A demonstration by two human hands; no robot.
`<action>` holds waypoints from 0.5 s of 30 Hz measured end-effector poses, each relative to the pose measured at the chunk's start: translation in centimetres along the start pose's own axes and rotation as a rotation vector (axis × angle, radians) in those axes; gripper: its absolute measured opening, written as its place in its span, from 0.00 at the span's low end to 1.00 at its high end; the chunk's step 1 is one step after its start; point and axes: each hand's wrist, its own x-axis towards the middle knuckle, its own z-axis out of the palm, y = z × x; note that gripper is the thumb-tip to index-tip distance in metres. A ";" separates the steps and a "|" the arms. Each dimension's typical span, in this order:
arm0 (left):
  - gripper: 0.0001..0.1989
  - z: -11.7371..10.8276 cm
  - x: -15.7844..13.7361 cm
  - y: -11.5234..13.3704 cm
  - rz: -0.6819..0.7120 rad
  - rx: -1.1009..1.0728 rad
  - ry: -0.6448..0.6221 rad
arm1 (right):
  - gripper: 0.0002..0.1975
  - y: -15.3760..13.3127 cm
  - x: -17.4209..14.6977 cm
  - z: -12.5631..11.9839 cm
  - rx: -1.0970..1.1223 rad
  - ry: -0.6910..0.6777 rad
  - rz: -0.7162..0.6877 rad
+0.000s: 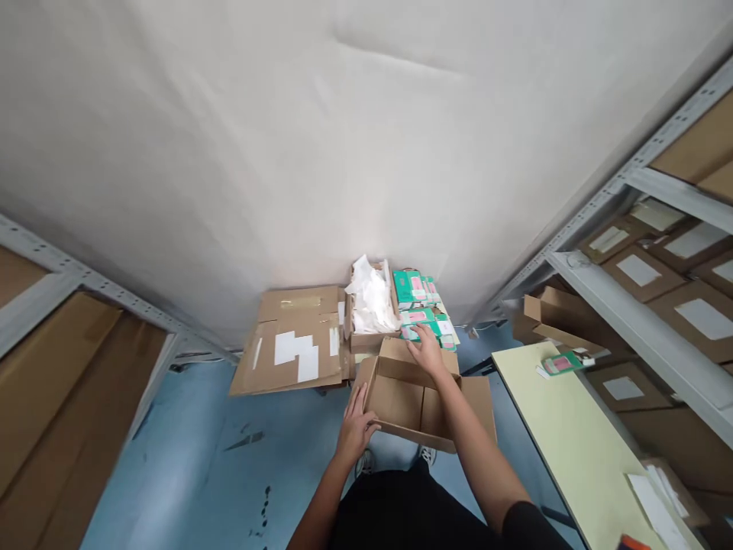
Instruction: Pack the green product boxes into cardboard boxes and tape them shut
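Observation:
An open cardboard box (398,401) with its flaps folded out sits in front of my body, and its inside shows bare brown card. My left hand (356,429) grips its near left corner, thumb over the edge and fingers along the left flap. Across the box reaches my right hand (427,351), fingers stretched out above the far flap, close to several green-and-pink packages (417,315). Whether its fingertips touch a package or the flap, I cannot tell. Left of the packages stands a carton (372,340) filled with white paper (371,298).
Flattened cardboard (298,336) lies at left. At right stands a pale table (553,412) with one green package (564,362) on it. Metal shelving (641,313) full of boxes runs along the right; a large carton (74,397) stands left. The floor (229,458) is blue.

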 end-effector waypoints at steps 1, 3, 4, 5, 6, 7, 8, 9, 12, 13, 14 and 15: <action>0.02 -0.5 -0.8 -0.6 -0.026 -0.002 0.010 | 0.23 -1.0 1.2 1.0 -0.009 -0.032 -0.003; 0.03 -1.1 -2.3 -1.6 -0.085 -0.005 0.035 | 0.25 -2.7 3.4 2.7 -0.034 -0.107 -0.005; 0.03 -1.3 -2.9 -1.9 -0.117 -0.006 0.051 | 0.26 -3.3 4.5 3.4 -0.050 -0.145 -0.004; 0.03 -1.5 -3.4 -2.2 -0.149 -0.005 0.072 | 0.26 -3.7 5.5 4.1 -0.068 -0.181 0.001; 0.04 -1.6 -3.8 -2.4 -0.181 -0.002 0.097 | 0.27 -4.1 6.6 4.7 -0.086 -0.215 0.012; 0.04 -1.8 -4.1 -2.6 -0.209 0.003 0.123 | 0.28 -4.4 7.7 5.3 -0.105 -0.248 0.027; 0.04 -1.9 -4.4 -2.7 -0.235 0.009 0.150 | 0.29 -4.6 8.7 5.8 -0.125 -0.283 0.048; 0.04 -2.0 -4.5 -2.8 -0.256 0.017 0.173 | 0.31 -4.7 9.7 6.3 -0.145 -0.320 0.072; 0.04 -2.4 -4.1 -2.7 -0.296 0.045 0.215 | 0.34 -4.8 12.1 7.7 -0.195 -0.427 0.130; 0.04 -2.4 -3.8 -2.5 -0.306 0.057 0.217 | 0.35 -4.7 12.7 8.2 -0.210 -0.459 0.144; 0.03 -2.5 -3.4 -2.4 -0.320 0.069 0.217 | 0.36 -4.5 13.2 8.7 -0.223 -0.484 0.155; 0.03 -2.6 -2.9 -2.2 -0.333 0.079 0.214 | 0.35 -4.2 13.5 9.2 -0.232 -0.500 0.162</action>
